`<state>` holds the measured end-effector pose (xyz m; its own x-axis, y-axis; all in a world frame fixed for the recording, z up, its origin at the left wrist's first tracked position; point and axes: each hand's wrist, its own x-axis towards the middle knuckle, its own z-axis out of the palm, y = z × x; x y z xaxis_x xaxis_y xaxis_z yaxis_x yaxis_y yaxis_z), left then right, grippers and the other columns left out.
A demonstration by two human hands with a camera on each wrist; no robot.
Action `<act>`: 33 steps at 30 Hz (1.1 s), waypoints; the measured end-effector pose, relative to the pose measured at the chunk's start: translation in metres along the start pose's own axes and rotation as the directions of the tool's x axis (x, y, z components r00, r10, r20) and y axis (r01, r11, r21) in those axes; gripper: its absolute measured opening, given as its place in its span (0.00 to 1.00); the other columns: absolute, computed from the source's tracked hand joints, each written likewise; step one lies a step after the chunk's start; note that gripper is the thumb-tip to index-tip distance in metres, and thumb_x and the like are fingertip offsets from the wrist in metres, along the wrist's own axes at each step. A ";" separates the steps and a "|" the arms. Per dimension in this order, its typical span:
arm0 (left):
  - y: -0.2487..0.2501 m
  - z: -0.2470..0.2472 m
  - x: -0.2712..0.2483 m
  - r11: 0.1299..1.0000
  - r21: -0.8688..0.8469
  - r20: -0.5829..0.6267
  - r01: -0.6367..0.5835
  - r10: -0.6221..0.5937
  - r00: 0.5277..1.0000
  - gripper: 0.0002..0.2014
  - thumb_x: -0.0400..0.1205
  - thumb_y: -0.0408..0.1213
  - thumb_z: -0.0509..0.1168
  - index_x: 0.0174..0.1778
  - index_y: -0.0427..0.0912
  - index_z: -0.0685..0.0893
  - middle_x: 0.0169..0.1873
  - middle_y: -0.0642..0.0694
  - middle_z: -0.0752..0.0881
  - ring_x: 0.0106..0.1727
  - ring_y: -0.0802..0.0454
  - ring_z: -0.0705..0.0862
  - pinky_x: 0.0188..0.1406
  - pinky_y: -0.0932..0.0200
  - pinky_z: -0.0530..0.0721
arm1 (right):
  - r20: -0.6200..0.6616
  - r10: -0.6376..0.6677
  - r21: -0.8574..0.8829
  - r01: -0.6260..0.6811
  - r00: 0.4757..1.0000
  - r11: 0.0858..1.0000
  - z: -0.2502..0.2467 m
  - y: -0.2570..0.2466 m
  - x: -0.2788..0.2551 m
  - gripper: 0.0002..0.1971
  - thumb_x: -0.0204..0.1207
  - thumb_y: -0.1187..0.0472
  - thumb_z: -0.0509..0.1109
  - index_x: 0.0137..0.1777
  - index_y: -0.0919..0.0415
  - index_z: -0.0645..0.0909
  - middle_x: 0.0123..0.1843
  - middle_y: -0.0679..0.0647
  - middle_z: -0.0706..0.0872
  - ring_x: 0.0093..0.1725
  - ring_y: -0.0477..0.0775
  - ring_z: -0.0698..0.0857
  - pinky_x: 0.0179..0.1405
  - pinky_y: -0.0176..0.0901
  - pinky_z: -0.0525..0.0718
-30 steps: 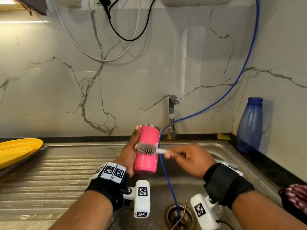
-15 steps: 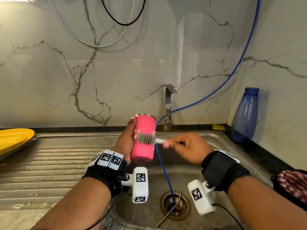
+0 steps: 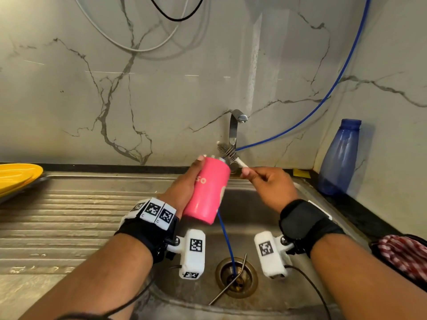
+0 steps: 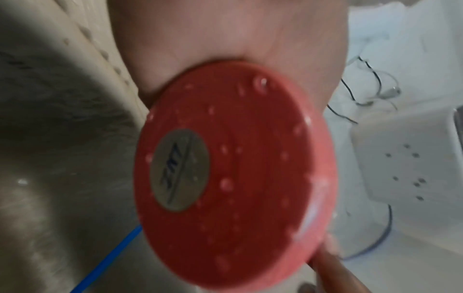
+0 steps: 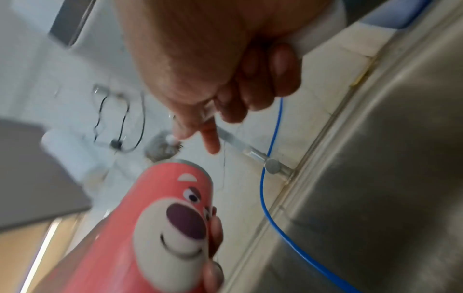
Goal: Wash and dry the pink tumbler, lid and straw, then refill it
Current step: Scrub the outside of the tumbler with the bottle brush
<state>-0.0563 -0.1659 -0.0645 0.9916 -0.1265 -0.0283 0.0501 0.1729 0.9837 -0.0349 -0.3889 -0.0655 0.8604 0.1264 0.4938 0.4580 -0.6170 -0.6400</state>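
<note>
My left hand (image 3: 184, 188) wraps round the pink tumbler (image 3: 209, 190), thumb up near the rim, fingers curled round its far side. I hold it over the steel sink (image 3: 323, 269), tilted, mouth pointing up and away toward the tap (image 3: 234, 130), base toward me

Tumbler: glossy pink body, metal rim at the open mouth, no lid on it. White letters "SO" show on the side facing me. The right wrist view shows a cartoon bear face on the other side (image 5: 172, 228): cream muzzle, dark purple nose, smile. My fingertips (image 5: 215, 228) press beside that face. The left wrist view shows the round base (image 4: 233, 174), beaded with water drops, a grey metal disc set in it

My right hand (image 3: 270, 188) pinches the white handle of a bottle brush (image 3: 227, 152) between thumb and curled fingers. The bristle head stands just above the tumbler's mouth, in front of the tap stem

A blue hose (image 3: 300, 121) runs down the wall, behind the tumbler and into the drain (image 3: 236, 277). A metal straw (image 3: 228, 285) leans in the drain
</note>
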 end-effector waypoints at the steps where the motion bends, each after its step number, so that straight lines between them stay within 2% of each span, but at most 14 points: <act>1: -0.001 0.004 -0.001 0.999 0.044 0.004 -0.005 0.005 1.000 0.31 0.82 0.68 0.58 0.62 0.42 0.82 0.44 0.35 0.93 0.42 0.38 0.92 0.44 0.45 0.91 | -0.007 0.022 0.003 -0.022 1.000 1.000 -0.001 0.001 0.000 0.16 0.80 0.36 0.65 0.49 0.42 0.91 0.35 0.43 0.87 0.38 0.42 0.82 0.35 0.32 0.75; 3: -0.004 0.007 0.001 0.999 0.052 -0.001 -0.004 0.005 1.000 0.31 0.81 0.69 0.58 0.61 0.43 0.81 0.45 0.35 0.93 0.43 0.37 0.92 0.44 0.44 0.92 | 0.006 0.035 -0.001 -0.035 0.999 0.999 -0.001 0.001 -0.002 0.16 0.80 0.36 0.65 0.47 0.41 0.90 0.34 0.40 0.85 0.38 0.38 0.81 0.36 0.32 0.75; 7: -0.004 0.005 0.004 0.997 -0.077 -0.040 -0.006 0.003 0.999 0.37 0.79 0.72 0.59 0.67 0.41 0.80 0.54 0.29 0.91 0.47 0.33 0.91 0.46 0.41 0.90 | -0.110 0.019 0.132 -0.004 0.994 0.991 -0.001 -0.003 -0.005 0.15 0.79 0.36 0.67 0.51 0.41 0.91 0.38 0.45 0.90 0.42 0.46 0.86 0.40 0.40 0.80; 9: -0.002 -0.001 0.006 0.988 -0.152 -0.046 -0.028 0.021 0.999 0.37 0.81 0.71 0.57 0.68 0.41 0.81 0.50 0.30 0.90 0.43 0.35 0.91 0.44 0.42 0.90 | 0.044 -0.052 0.054 0.049 0.998 0.997 0.000 -0.007 -0.007 0.15 0.76 0.31 0.67 0.50 0.34 0.90 0.36 0.44 0.89 0.38 0.48 0.85 0.38 0.46 0.81; 12: -0.002 -0.007 0.005 0.989 -0.149 -0.020 -0.023 0.020 1.000 0.33 0.83 0.68 0.56 0.66 0.42 0.82 0.45 0.35 0.90 0.40 0.38 0.91 0.42 0.42 0.91 | 0.336 -0.129 -0.022 0.144 0.933 0.989 0.004 -0.010 -0.013 0.21 0.67 0.23 0.64 0.47 0.31 0.89 0.41 0.48 0.91 0.42 0.53 0.87 0.47 0.56 0.85; 14: -0.004 -0.006 0.006 0.995 -0.103 -0.021 -0.003 0.001 1.000 0.33 0.83 0.69 0.56 0.65 0.42 0.82 0.47 0.33 0.91 0.40 0.38 0.91 0.40 0.44 0.91 | 0.278 -0.099 -0.026 0.110 0.956 0.994 0.003 -0.010 -0.011 0.21 0.67 0.23 0.63 0.45 0.32 0.89 0.37 0.43 0.90 0.39 0.48 0.85 0.43 0.51 0.85; 17: -0.002 0.000 0.007 0.999 -0.037 -0.042 0.001 -0.003 0.999 0.36 0.79 0.72 0.59 0.63 0.41 0.84 0.51 0.29 0.91 0.45 0.34 0.90 0.48 0.41 0.90 | 0.060 -0.035 -0.032 0.037 0.998 0.999 0.005 -0.011 -0.008 0.18 0.78 0.33 0.64 0.46 0.40 0.90 0.25 0.37 0.80 0.29 0.40 0.76 0.33 0.40 0.73; 19: -0.001 -0.004 0.008 0.999 -0.033 -0.058 -0.002 0.000 0.998 0.35 0.80 0.71 0.58 0.64 0.40 0.83 0.52 0.29 0.91 0.46 0.34 0.90 0.50 0.38 0.89 | 0.149 -0.062 -0.001 0.063 0.987 0.998 0.006 -0.014 -0.010 0.16 0.80 0.36 0.65 0.45 0.41 0.91 0.26 0.39 0.82 0.29 0.41 0.76 0.32 0.41 0.72; 22: -0.004 -0.017 0.010 0.992 -0.125 -0.044 0.017 -0.023 0.999 0.33 0.83 0.67 0.57 0.65 0.39 0.82 0.48 0.33 0.90 0.42 0.36 0.90 0.43 0.40 0.90 | 0.416 -0.114 -0.015 0.133 0.902 0.991 0.009 -0.020 -0.015 0.13 0.79 0.37 0.68 0.45 0.40 0.91 0.37 0.47 0.90 0.36 0.46 0.83 0.40 0.45 0.79; 24: -0.002 -0.018 0.010 0.987 -0.156 -0.051 0.035 -0.043 0.998 0.34 0.81 0.68 0.60 0.65 0.39 0.82 0.46 0.34 0.91 0.41 0.37 0.91 0.41 0.41 0.92 | 0.300 -0.079 -0.073 0.105 0.951 0.992 0.006 -0.017 -0.011 0.16 0.80 0.36 0.67 0.45 0.42 0.91 0.32 0.47 0.85 0.33 0.44 0.79 0.38 0.44 0.77; 26: -0.001 -0.015 0.009 0.988 -0.143 -0.049 0.053 -0.061 0.997 0.38 0.77 0.69 0.66 0.68 0.38 0.81 0.51 0.32 0.92 0.46 0.34 0.91 0.46 0.38 0.90 | 0.127 -0.034 -0.060 0.042 0.991 0.997 0.002 -0.012 -0.007 0.17 0.81 0.38 0.65 0.44 0.45 0.91 0.25 0.43 0.77 0.28 0.40 0.74 0.34 0.41 0.73; 28: -0.001 -0.012 0.008 0.988 -0.142 -0.043 0.061 -0.067 0.997 0.39 0.74 0.70 0.68 0.70 0.40 0.80 0.53 0.31 0.91 0.50 0.33 0.91 0.50 0.35 0.89 | 0.247 -0.033 0.033 0.026 0.968 0.999 -0.002 -0.014 -0.009 0.15 0.82 0.42 0.67 0.45 0.46 0.92 0.22 0.39 0.76 0.26 0.37 0.73 0.32 0.34 0.71; 31: -0.002 -0.014 0.009 0.976 -0.193 -0.011 0.103 -0.107 0.994 0.42 0.71 0.70 0.71 0.71 0.40 0.79 0.51 0.34 0.91 0.48 0.34 0.91 0.50 0.33 0.88 | 0.516 -0.076 0.080 0.040 0.853 0.996 -0.008 -0.023 -0.017 0.11 0.82 0.48 0.71 0.49 0.50 0.93 0.29 0.31 0.85 0.30 0.30 0.79 0.33 0.21 0.71; 33: -0.003 -0.014 0.011 0.973 -0.194 0.016 0.125 -0.125 0.992 0.43 0.70 0.70 0.72 0.71 0.40 0.80 0.50 0.34 0.91 0.48 0.35 0.91 0.53 0.33 0.87 | 0.461 -0.059 0.051 0.040 0.886 0.998 -0.012 -0.022 -0.016 0.12 0.82 0.47 0.70 0.50 0.51 0.93 0.28 0.30 0.84 0.31 0.29 0.79 0.33 0.21 0.70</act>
<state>-0.0434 -0.1541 -0.0705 0.9756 -0.1626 -0.1477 0.1961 0.3417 0.9191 -0.0615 -0.3863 -0.0526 0.8379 0.5063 0.2039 0.5029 -0.5710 -0.6489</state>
